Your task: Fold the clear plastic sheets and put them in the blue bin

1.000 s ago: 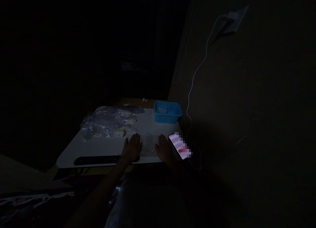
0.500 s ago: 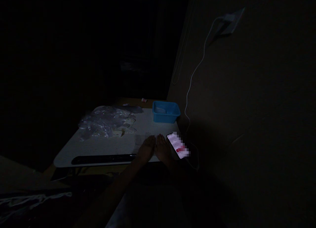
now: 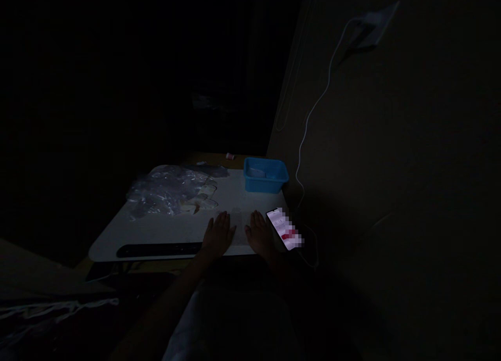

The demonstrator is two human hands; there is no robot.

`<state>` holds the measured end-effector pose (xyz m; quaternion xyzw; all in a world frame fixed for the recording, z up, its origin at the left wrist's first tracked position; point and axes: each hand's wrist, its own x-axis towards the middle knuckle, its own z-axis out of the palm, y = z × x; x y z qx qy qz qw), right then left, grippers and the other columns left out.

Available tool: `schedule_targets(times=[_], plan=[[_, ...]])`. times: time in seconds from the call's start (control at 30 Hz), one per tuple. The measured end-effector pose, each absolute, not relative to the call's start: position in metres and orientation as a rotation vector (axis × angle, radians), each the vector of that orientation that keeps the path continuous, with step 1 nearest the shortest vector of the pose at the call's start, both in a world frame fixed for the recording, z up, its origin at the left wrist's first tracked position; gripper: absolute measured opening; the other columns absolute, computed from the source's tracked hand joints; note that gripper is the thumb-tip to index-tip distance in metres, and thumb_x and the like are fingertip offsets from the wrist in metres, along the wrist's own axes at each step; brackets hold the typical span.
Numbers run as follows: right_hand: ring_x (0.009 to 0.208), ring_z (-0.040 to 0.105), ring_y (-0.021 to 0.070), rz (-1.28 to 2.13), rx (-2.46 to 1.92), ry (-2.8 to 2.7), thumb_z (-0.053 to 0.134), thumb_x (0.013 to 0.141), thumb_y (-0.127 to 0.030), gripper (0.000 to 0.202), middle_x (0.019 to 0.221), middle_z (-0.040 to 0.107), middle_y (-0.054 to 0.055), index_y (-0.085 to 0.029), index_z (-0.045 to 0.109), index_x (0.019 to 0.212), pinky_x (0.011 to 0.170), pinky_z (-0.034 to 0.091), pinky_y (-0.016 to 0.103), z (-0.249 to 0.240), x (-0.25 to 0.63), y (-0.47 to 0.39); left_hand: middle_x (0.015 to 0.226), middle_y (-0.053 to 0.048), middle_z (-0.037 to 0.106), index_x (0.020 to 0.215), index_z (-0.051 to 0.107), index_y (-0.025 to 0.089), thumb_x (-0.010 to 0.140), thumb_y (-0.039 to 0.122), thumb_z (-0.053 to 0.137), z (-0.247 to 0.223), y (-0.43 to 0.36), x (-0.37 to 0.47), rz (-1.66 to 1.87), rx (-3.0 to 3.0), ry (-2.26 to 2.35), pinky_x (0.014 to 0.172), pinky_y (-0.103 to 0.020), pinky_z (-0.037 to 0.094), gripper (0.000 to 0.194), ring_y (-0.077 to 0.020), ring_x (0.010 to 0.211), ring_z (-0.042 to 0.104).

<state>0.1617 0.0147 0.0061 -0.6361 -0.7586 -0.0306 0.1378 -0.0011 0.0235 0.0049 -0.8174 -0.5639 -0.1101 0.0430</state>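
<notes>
On the table (image 3: pixel 117 236), by the near edge: your film (image 3: pixel 240 230) lies on the white top, clear and hard to make out in the dark, in the gap between your two hands.
Left hand (image 3: pixel 219 236): palm down at the film's left side, fingers straight and pointing away from you, thumb toward the gap.
Right hand (image 3: pixel 259 236): palm down at the film's right side, fingers straight, thumb toward the other hand.
Grip: both your hands are spread flat, with nothing pinched in either; how firmly they press, you cannot tell.
Phone (image 3: pixel 279 226): just beside your right hand at the table's right edge, tilted, screen lit, partly pixelated.
Strip (image 3: pixel 156 250): black, along the near edge, its right end reaching your left wrist.
Plastic (image 3: pixel 164 194): a crumpled, shiny heap beyond your left hand, on the left of the table, with pale pieces (image 3: pixel 203 196) at its right end.
Tub (image 3: pixel 264 185): blue, upright at the far right corner, a pale item (image 3: pixel 256 172) inside.
Cable (image 3: pixel 306 123): white, hanging from the outlet (image 3: pixel 387 22) down the wall (image 3: pixel 410 168) beside the table.
</notes>
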Motion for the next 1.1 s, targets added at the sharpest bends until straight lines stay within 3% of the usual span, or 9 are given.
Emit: schedule_targets(times=[0.27, 0.47, 0.6, 0.83, 1.1], plan=[[0.129, 0.026, 0.0227, -0.032, -1.838, -2.193, 0.027, 0.089, -0.034, 0.051, 0.138, 0.033, 0.015, -0.005, 0.036, 0.131, 0.104, 0.018, 0.04, 0.01, 0.163, 0.015, 0.14, -0.013, 0.028, 0.133, 0.03, 0.009, 0.088, 0.032, 0.019, 0.009, 0.027, -0.026, -0.253, -2.465, -1.784, 0.102, -0.049, 0.02, 0.052, -0.0238, 0.129, 0.025], [0.127, 0.031, 0.0209, -0.063, -1.822, -1.987, 0.029, 0.086, -0.019, 0.048, 0.136, 0.037, 0.015, -0.003, 0.036, 0.13, 0.103, 0.025, 0.036, 0.004, 0.171, 0.018, 0.14, -0.013, 0.029, 0.133, 0.032, 0.01, 0.088, 0.031, 0.02, 0.009, 0.028, -0.023, -0.236, -2.459, -1.791, 0.101, -0.049, 0.021, 0.051, -0.0244, 0.129, 0.026], [0.129, 0.026, 0.021, -0.068, -1.702, -2.156, 0.036, 0.081, -0.014, 0.051, 0.137, 0.036, 0.014, -0.004, 0.034, 0.131, 0.107, 0.018, 0.039, 0.01, 0.151, 0.017, 0.14, -0.013, 0.029, 0.133, 0.031, 0.008, 0.089, 0.031, 0.019, 0.01, 0.027, -0.023, -0.206, -2.441, -1.799, 0.101, -0.048, 0.021, 0.051, -0.0239, 0.129, 0.026], [0.13, 0.022, 0.0219, -0.058, -1.582, -2.341, 0.027, 0.089, -0.031, 0.049, 0.138, 0.034, 0.012, -0.007, 0.034, 0.131, 0.107, 0.01, 0.044, 0.016, 0.099, 0.018, 0.141, -0.012, 0.025, 0.134, 0.029, 0.008, 0.086, 0.026, 0.023, 0.014, 0.026, -0.023, -0.127, -2.477, -1.816, 0.102, -0.048, 0.02, 0.051, -0.0233, 0.13, 0.023], [0.131, 0.022, 0.0208, -0.023, -1.705, -2.313, 0.025, 0.089, -0.039, 0.054, 0.14, 0.029, 0.013, -0.007, 0.03, 0.133, 0.107, 0.009, 0.043, 0.006, 0.129, 0.015, 0.14, -0.014, 0.029, 0.133, 0.03, 0.008, 0.088, 0.031, 0.02, 0.01, 0.027, -0.023, -0.218, -2.443, -1.797, 0.101, -0.048, 0.021, 0.052, -0.0241, 0.129, 0.026]])
